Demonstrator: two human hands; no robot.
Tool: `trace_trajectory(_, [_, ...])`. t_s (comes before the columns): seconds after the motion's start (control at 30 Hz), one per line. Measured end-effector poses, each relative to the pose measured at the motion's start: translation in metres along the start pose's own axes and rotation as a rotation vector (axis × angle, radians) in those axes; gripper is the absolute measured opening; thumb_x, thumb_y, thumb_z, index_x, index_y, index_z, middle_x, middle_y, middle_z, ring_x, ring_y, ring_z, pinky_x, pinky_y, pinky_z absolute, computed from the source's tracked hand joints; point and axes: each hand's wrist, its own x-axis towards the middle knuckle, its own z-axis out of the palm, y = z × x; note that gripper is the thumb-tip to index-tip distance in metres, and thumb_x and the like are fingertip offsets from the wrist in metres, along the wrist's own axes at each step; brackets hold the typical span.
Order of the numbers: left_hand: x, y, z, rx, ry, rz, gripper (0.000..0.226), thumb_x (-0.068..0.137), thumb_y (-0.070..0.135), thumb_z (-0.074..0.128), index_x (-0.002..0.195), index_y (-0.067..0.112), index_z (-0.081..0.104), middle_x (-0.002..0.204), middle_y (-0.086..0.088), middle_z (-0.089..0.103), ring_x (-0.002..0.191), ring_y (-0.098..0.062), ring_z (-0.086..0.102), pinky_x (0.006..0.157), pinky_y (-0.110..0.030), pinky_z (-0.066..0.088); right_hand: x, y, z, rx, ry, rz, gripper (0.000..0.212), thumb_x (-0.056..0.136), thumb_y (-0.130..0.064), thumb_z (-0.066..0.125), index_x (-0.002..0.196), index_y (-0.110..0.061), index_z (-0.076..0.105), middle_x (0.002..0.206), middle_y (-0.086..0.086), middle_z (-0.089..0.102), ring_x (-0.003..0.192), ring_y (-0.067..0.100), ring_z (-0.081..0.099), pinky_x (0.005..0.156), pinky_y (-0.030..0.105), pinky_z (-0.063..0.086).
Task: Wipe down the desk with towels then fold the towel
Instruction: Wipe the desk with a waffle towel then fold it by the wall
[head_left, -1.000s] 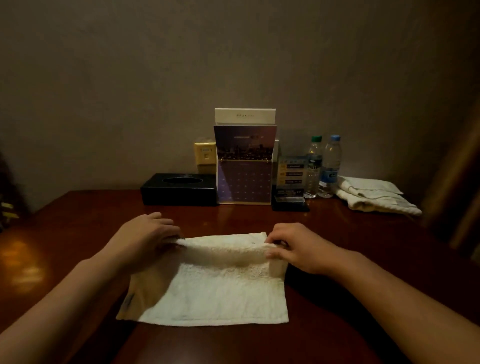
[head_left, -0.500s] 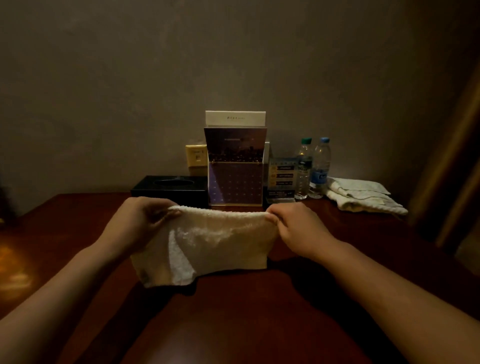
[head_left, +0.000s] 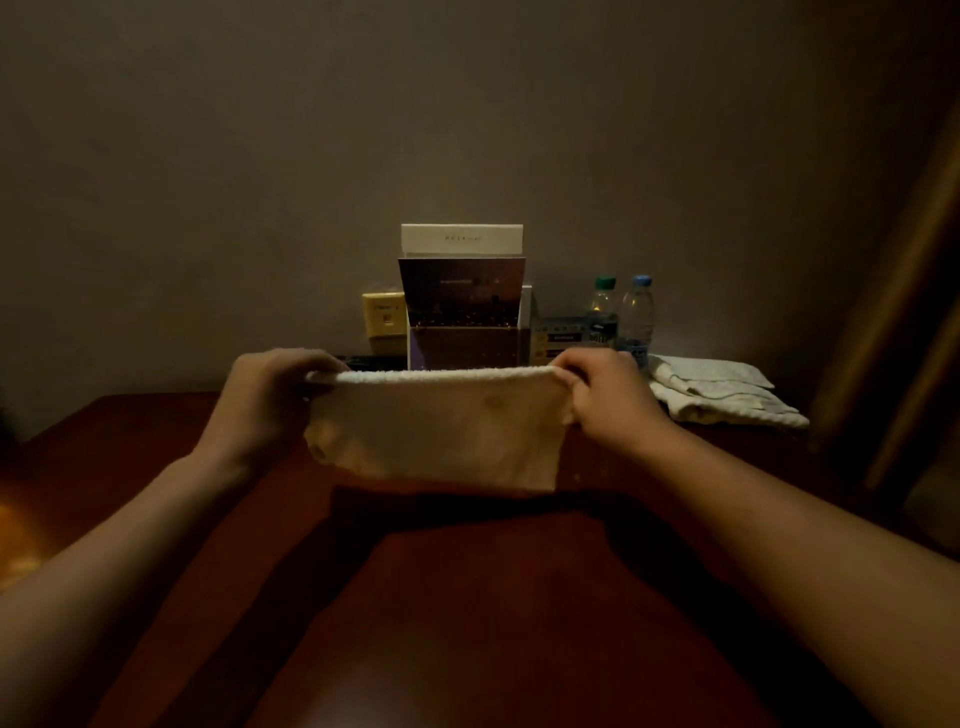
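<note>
A small white towel (head_left: 441, 431) hangs in the air above the dark wooden desk (head_left: 467, 597), folded over along its top edge. My left hand (head_left: 270, 400) pinches the towel's upper left corner. My right hand (head_left: 602, 395) pinches the upper right corner. The towel is stretched flat between both hands, and its lower edge hangs free just above the desk surface.
At the back of the desk stand a brochure holder (head_left: 462, 301), two water bottles (head_left: 621, 322) and a black tissue box, mostly hidden behind my left hand. A second folded white towel (head_left: 722, 397) lies at the back right. A curtain (head_left: 904, 291) hangs on the right.
Both hands lifted the towel off the desk, where it lay partly folded, and raised it. It now hangs stretched and higher in front of the brochure holder.
</note>
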Motion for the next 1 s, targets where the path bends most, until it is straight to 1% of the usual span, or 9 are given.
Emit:
trace_trajectory(0.13, [-0.017,-0.005,-0.003,-0.122,-0.067,0.049,0.041,0.075,-0.007,0.079,0.106,0.020,0.075,0.104,0.014,0.072,0.096,-0.004,0.069,0.079,-0.017,0.058,-0.025,0.012,-0.012,-0.017,-0.005,-0.106,0.017,0.103,-0.018,0.061,0.104,-0.025,0.076,0.093,-0.015,0.070,0.087,-0.003,0.064,0.071,0.012,0.049])
trace_trajectory(0.3, [-0.061,-0.009,0.012,-0.251,-0.825,-0.102,0.038,0.087,0.005,0.074,0.101,0.039,0.074,0.109,0.023,0.069,0.106,0.004,0.064,0.095,-0.024,0.055,-0.080,0.053,-0.002,-0.206,-0.528,-0.127,0.015,0.103,-0.030,0.060,0.108,-0.030,0.074,0.101,-0.018,0.067,0.097,-0.005,0.061,0.085,0.019,0.051])
trace_trajectory(0.37, [-0.075,-0.009,0.023,-0.183,-0.918,-0.082,0.033,0.086,0.018,0.076,0.099,0.048,0.073,0.112,0.023,0.063,0.113,0.008,0.053,0.100,-0.026,0.050,-0.095,0.065,0.004,-0.232,-0.587,-0.175,0.016,0.103,-0.033,0.060,0.109,-0.029,0.074,0.102,-0.018,0.066,0.097,-0.002,0.062,0.086,0.023,0.053])
trace_trajectory(0.5, [-0.085,-0.012,0.029,-0.208,-0.930,-0.032,0.055,0.080,0.021,0.073,0.124,0.052,0.060,0.137,0.044,0.035,0.133,0.019,0.025,0.103,-0.013,0.041,-0.104,0.059,0.001,-0.334,-0.515,-0.209,0.022,0.092,-0.044,0.056,0.100,-0.032,0.073,0.098,-0.019,0.064,0.094,0.000,0.058,0.090,0.028,0.049])
trace_trajectory(0.57, [-0.083,-0.013,0.028,-0.228,-0.925,-0.002,0.054,0.086,0.018,0.069,0.127,0.053,0.060,0.146,0.041,0.036,0.138,0.018,0.026,0.110,-0.015,0.038,-0.104,0.046,0.004,-0.460,-0.505,-0.238,0.031,0.084,-0.052,0.048,0.097,-0.034,0.070,0.102,-0.020,0.064,0.097,0.000,0.054,0.094,0.031,0.044])
trace_trajectory(0.63, [-0.082,-0.010,0.027,-0.185,-0.884,0.047,0.041,0.092,0.023,0.064,0.119,0.054,0.065,0.142,0.036,0.049,0.133,0.016,0.039,0.116,-0.018,0.032,-0.105,0.030,0.013,-0.414,-0.499,-0.215,0.033,0.089,-0.053,0.049,0.112,-0.036,0.067,0.122,-0.022,0.061,0.111,-0.002,0.050,0.102,0.031,0.041])
trace_trajectory(0.77, [-0.087,0.013,0.033,0.112,-0.714,0.332,0.024,0.098,0.049,0.045,0.114,0.066,0.053,0.115,0.031,0.068,0.085,0.017,0.061,0.076,-0.011,0.050,-0.116,-0.004,0.043,-0.126,-0.611,-0.082,0.050,0.108,-0.048,0.039,0.156,-0.037,0.033,0.161,-0.017,0.035,0.143,0.002,0.034,0.117,0.030,0.032])
trace_trajectory(0.9, [-0.105,0.052,0.039,0.101,-0.592,0.627,0.019,0.105,0.043,0.052,0.121,0.037,0.060,0.090,0.013,0.070,0.065,-0.005,0.062,0.057,-0.029,0.051,-0.124,0.012,0.064,-0.263,-0.871,-0.239,0.058,0.111,-0.038,0.027,0.163,-0.045,0.003,0.170,-0.024,-0.009,0.153,-0.006,-0.014,0.129,0.038,-0.004])
trace_trajectory(1.0, [-0.117,0.087,0.048,0.108,-0.483,0.859,0.018,0.104,0.029,0.057,0.119,0.022,0.060,0.082,0.009,0.062,0.060,-0.011,0.053,0.050,-0.027,0.042,-0.115,0.030,0.050,-0.259,-0.938,-0.288,0.064,0.108,-0.023,0.028,0.160,-0.055,0.007,0.167,-0.032,-0.008,0.149,-0.012,-0.019,0.126,0.040,-0.016])
